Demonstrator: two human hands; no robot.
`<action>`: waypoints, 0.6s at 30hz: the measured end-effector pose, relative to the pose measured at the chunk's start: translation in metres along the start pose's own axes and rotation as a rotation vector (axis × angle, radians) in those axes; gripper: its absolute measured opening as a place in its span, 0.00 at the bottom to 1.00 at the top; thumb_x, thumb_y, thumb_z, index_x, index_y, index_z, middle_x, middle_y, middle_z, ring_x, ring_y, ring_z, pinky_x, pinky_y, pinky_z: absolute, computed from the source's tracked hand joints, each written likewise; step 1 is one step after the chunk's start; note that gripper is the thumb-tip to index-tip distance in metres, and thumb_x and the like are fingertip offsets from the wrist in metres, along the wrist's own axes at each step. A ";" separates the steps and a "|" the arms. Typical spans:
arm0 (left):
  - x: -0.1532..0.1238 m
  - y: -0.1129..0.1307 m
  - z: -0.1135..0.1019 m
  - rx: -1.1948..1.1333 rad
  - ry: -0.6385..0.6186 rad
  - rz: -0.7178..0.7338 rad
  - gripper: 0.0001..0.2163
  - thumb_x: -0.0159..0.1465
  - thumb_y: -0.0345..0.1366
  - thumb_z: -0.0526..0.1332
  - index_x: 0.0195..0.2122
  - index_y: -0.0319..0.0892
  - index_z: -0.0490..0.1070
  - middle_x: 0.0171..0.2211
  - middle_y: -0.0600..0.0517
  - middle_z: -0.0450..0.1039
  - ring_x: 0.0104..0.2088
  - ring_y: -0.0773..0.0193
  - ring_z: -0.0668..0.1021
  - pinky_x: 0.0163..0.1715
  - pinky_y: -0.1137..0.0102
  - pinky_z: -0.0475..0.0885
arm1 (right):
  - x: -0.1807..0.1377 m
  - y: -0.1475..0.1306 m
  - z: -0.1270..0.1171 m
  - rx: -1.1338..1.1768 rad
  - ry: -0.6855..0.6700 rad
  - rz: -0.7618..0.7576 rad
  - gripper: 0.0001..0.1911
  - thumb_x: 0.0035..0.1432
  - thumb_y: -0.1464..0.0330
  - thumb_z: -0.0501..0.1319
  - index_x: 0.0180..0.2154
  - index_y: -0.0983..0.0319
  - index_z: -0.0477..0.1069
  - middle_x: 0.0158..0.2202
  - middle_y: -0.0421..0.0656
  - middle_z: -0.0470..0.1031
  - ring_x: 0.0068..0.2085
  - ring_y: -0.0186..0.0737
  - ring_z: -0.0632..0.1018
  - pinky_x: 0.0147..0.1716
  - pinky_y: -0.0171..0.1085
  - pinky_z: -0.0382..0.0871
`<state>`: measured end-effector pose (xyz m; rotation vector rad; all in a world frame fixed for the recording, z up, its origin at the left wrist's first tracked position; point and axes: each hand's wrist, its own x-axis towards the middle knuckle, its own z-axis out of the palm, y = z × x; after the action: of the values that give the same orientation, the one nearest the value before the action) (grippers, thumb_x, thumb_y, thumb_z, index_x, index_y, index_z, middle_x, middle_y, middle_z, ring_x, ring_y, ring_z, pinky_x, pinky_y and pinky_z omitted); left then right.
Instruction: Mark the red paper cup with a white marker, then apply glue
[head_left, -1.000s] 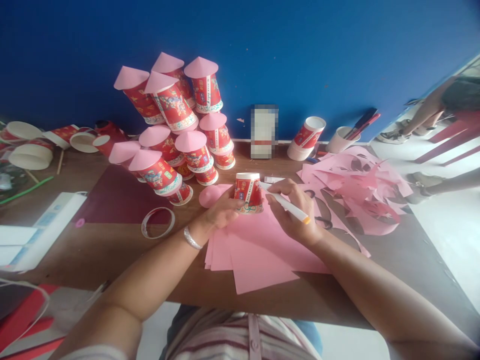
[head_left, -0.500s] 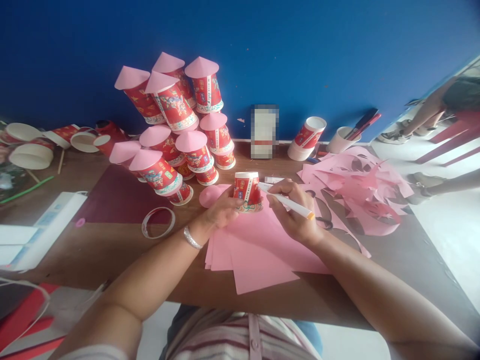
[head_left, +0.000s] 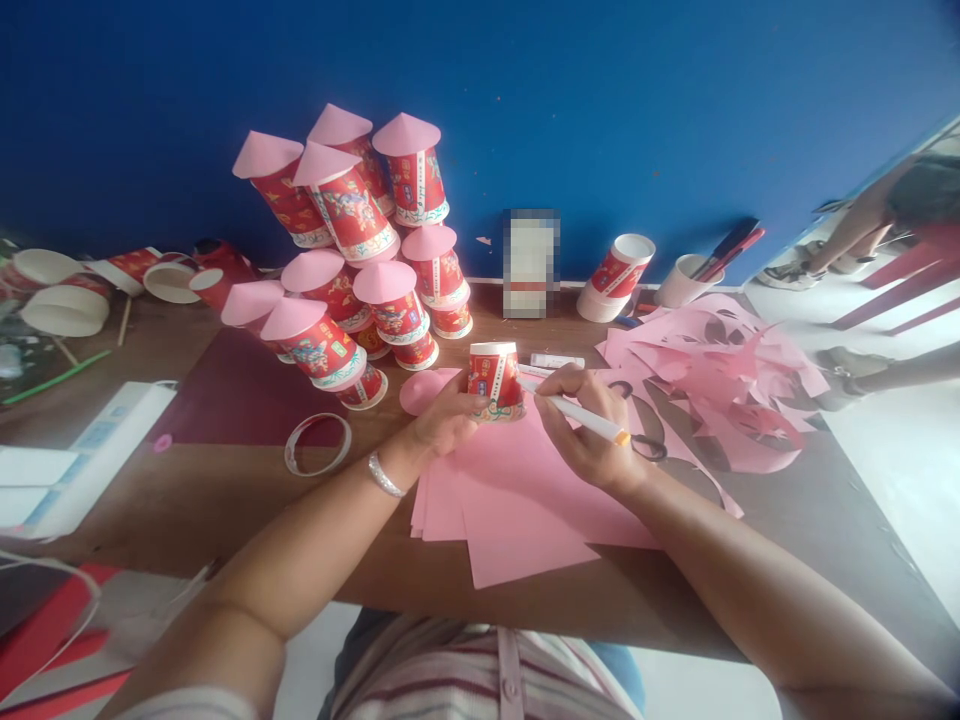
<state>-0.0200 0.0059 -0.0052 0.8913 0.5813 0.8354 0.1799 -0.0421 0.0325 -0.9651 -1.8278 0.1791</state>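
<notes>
Red paper, the cup is held long axis near vertical over the far part of the pink sheets, just left of the right hand. The left hand curls around its lower left side; the right grips a white marker slanting toward it, tip contact unclear.

The left hand grips a red printed paper cup, narrow end up, thumb against its lower side. The right hand holds a white marker pen, tip beside the cup. Pink paper sheets lie beneath the fingers. Cone-topped paper cups stand beyond the left fingers; pink paper offcuts lie right of the right fingers.
</notes>
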 end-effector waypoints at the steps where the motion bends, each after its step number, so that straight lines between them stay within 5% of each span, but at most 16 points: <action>1: 0.000 0.000 0.000 0.002 -0.001 0.007 0.14 0.53 0.41 0.72 0.42 0.49 0.78 0.40 0.50 0.81 0.50 0.48 0.82 0.51 0.54 0.76 | 0.000 0.000 0.000 -0.004 0.004 -0.005 0.06 0.67 0.74 0.60 0.39 0.57 0.66 0.31 0.37 0.74 0.29 0.35 0.76 0.28 0.35 0.68; 7: 0.004 -0.003 -0.001 0.111 -0.045 0.078 0.14 0.56 0.41 0.74 0.40 0.41 0.78 0.37 0.49 0.78 0.41 0.58 0.79 0.48 0.61 0.74 | -0.004 0.001 0.005 -0.082 0.047 -0.100 0.07 0.66 0.75 0.60 0.40 0.57 0.68 0.31 0.38 0.76 0.29 0.36 0.77 0.30 0.36 0.70; 14: 0.002 -0.011 -0.001 0.243 0.061 0.114 0.21 0.55 0.41 0.77 0.44 0.43 0.70 0.37 0.54 0.73 0.37 0.64 0.73 0.39 0.69 0.70 | -0.009 -0.002 0.013 -0.109 -0.026 -0.400 0.12 0.65 0.79 0.61 0.47 0.59 0.69 0.33 0.40 0.79 0.31 0.38 0.79 0.32 0.38 0.72; 18: 0.001 -0.011 0.001 0.329 0.121 0.104 0.23 0.55 0.42 0.77 0.46 0.44 0.70 0.39 0.54 0.73 0.40 0.62 0.75 0.41 0.68 0.70 | -0.007 -0.004 0.011 -0.204 -0.085 -0.433 0.12 0.66 0.79 0.58 0.48 0.59 0.70 0.33 0.41 0.79 0.31 0.39 0.78 0.33 0.39 0.73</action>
<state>-0.0150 0.0022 -0.0142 1.1834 0.7987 0.9073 0.1704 -0.0463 0.0240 -0.6819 -2.1162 -0.2405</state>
